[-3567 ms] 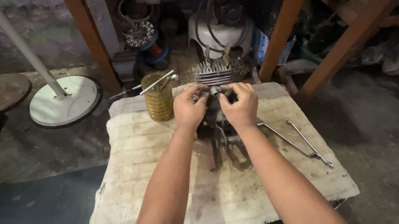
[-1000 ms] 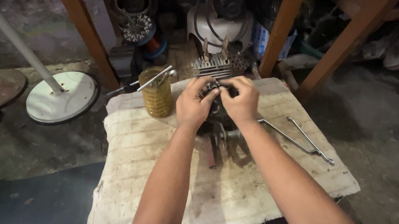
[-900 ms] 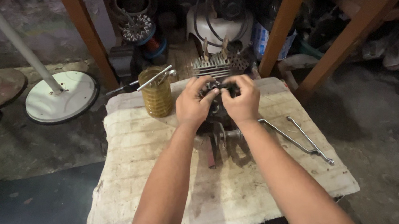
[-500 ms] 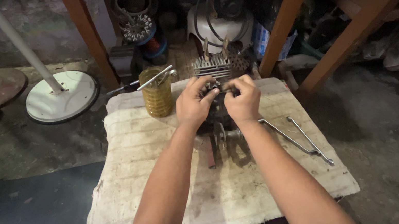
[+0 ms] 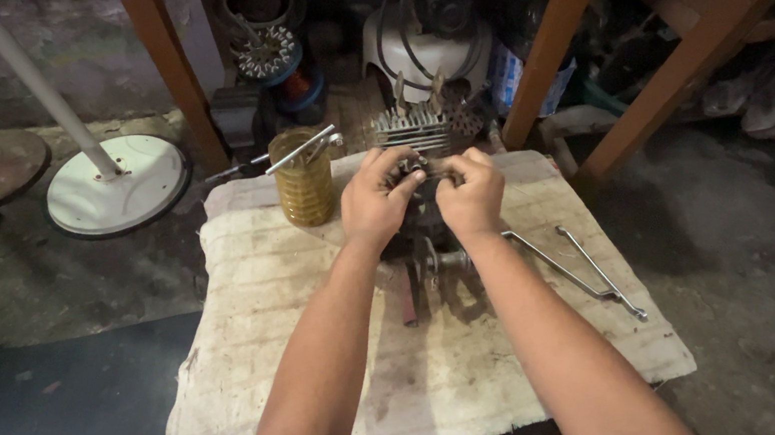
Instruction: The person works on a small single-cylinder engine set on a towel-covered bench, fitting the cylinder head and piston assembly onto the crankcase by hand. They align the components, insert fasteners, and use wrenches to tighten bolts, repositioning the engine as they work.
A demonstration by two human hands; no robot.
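Counter: low counter draped in a stained pale cloth [image 5: 307, 360], on a grey concrete floor
Background: white round stand base [image 5: 115, 185] at far left; slanted wooden posts; finned metal cylinder [image 5: 410, 128] just beyond the cloth's far edge
Engine part: dark metal assembly [image 5: 421, 243] standing at mid-cloth, its long axis running from the person toward the far edge; its top lies directly under both hands
Jar: amber ribbed jar [image 5: 305, 184] left of the hands, near but apart, a metal tool laid across its rim
Wrenches: two long thin metal tools [image 5: 576, 262] lying on the cloth to the right, angled away
Left hand [image 5: 376, 204]: grip closed on the assembly's upper left, fingers curled over the top
Right hand [image 5: 470, 196]: grip closed on the upper right; fingertips meet the left's over a small piece, too hidden to identify
Nearness: both hands equally near, one on each side
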